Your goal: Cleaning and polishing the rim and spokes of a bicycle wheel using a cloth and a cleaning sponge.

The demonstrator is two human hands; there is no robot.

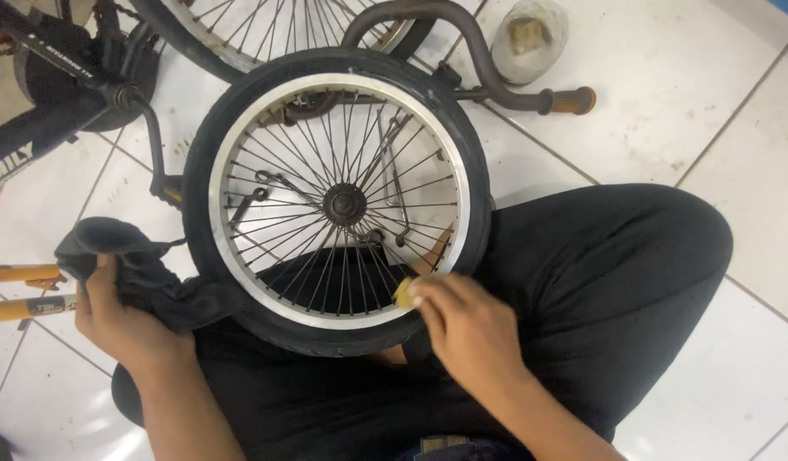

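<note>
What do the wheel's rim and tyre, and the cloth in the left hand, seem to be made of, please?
Rim: bare silvery metal, probably aluminium or steel, with a dull sheen. Tyre: matte black rubber. Cloth: dark, limp woven fabric, crumpled in folds in the left hand.

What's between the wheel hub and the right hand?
Head view: only thin spokes run from the hub to the rim, where the right hand presses a yellow pad.
</note>
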